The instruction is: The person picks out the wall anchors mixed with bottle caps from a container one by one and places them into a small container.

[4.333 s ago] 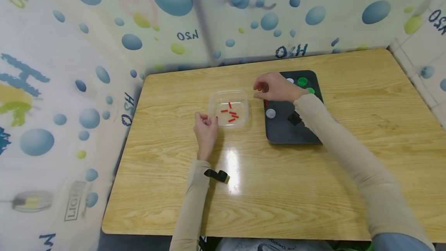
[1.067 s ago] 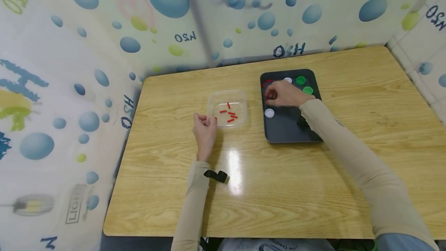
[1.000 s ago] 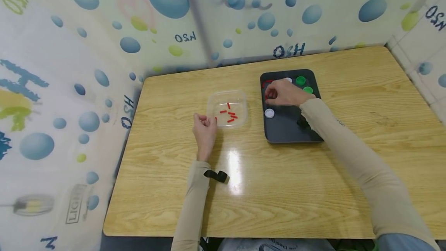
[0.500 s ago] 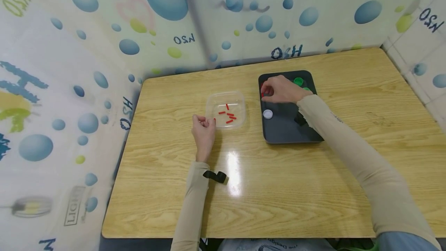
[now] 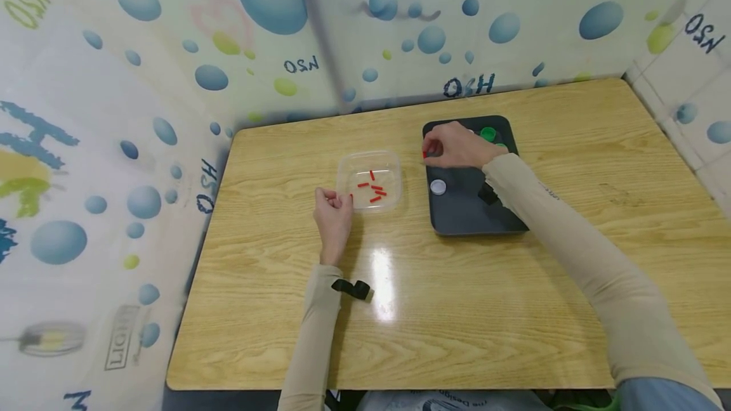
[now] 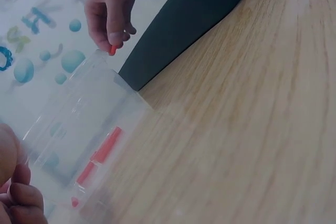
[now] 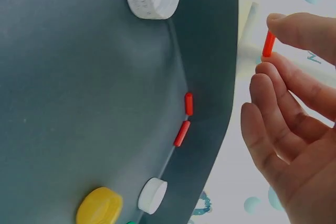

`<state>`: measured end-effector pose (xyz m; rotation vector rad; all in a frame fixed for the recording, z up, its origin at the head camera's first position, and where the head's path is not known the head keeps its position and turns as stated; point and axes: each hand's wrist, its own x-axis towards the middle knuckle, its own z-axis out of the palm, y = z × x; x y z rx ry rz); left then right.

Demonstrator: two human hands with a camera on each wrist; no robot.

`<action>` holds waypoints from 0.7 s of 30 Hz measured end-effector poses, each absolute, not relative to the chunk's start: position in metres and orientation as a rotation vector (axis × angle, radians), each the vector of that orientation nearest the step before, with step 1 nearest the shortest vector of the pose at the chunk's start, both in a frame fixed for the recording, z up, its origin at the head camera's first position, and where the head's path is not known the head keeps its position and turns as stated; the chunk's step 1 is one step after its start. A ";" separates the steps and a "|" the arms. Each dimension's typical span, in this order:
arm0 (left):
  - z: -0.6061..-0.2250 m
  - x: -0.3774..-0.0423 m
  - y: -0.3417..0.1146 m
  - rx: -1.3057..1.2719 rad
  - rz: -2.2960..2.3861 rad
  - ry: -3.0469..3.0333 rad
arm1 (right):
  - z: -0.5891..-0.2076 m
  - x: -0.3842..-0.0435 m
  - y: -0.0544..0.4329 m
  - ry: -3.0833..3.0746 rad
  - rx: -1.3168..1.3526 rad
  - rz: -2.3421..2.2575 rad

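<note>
My right hand (image 5: 457, 146) is over the left edge of a dark tray (image 5: 474, 211). In the right wrist view, its thumb and index finger pinch a short red rod (image 7: 269, 44), capsule-like, while the other fingers curl loosely. Two more red rods (image 7: 181, 133) lie along the tray's inner edge. My left hand (image 5: 334, 217) pinches the near left corner of a clear plastic container (image 5: 369, 154), which stands on the table. Several red rods (image 5: 375, 188) lie scattered on the container's floor.
In the tray are white caps (image 5: 438, 188), green caps (image 5: 488, 134) and a yellow cap (image 7: 100, 206). My right forearm and sleeve (image 5: 571, 233) stretch across the tray's right side. A patterned curtain (image 5: 354, 30) hangs along the table's back edge.
From low over the red rods in the tray, my right hand has moved up and left to the tray's edge, a red rod in its fingertips. My left hand keeps its hold on the container.
</note>
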<state>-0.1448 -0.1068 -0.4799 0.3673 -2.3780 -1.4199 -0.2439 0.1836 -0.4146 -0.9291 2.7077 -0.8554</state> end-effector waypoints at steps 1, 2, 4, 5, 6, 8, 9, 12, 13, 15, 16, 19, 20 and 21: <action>-0.480 -0.145 -0.107 0.366 -1.418 -2.382 | -0.413 -0.244 0.183 2.709 -0.932 -0.858; -0.479 -0.145 -0.107 0.365 -1.418 -2.385 | -0.412 -0.243 0.182 2.708 -0.934 -0.866; -0.479 -0.145 -0.107 0.369 -1.425 -2.390 | -0.410 -0.243 0.179 2.710 -0.945 -0.872; -0.479 -0.145 -0.107 0.370 -1.426 -2.390 | -0.410 -0.243 0.178 2.711 -0.947 -0.873; -0.479 -0.145 -0.107 0.373 -1.430 -2.388 | -0.409 -0.244 0.177 2.713 -0.952 -0.875; -0.479 -0.144 -0.106 0.373 -1.434 -2.386 | -0.407 -0.242 0.175 2.713 -0.960 -0.885; -0.479 -0.144 -0.106 0.373 -1.434 -2.385 | -0.407 -0.242 0.174 2.713 -0.966 -0.887; -0.479 -0.144 -0.108 0.375 -1.426 -2.383 | -0.403 -0.242 0.166 2.701 -0.992 -0.903; -0.479 -0.144 -0.108 0.374 -1.424 -2.383 | -0.402 -0.242 0.164 2.696 -0.998 -0.907; -0.479 -0.144 -0.109 0.372 -1.425 -2.382 | -0.400 -0.241 0.159 2.686 -1.015 -0.911; -0.479 -0.144 -0.109 0.371 -1.426 -2.379 | -0.399 -0.241 0.156 2.678 -1.018 -0.915; -0.480 -0.144 -0.109 0.369 -1.427 -2.372 | -0.396 -0.240 0.149 2.664 -1.036 -0.907; -0.481 -0.144 -0.109 0.366 -1.428 -2.371 | -0.394 -0.239 0.146 2.659 -1.041 -0.908; -0.481 -0.145 -0.109 0.365 -1.430 -2.369 | -0.393 -0.238 0.143 2.655 -1.047 -0.904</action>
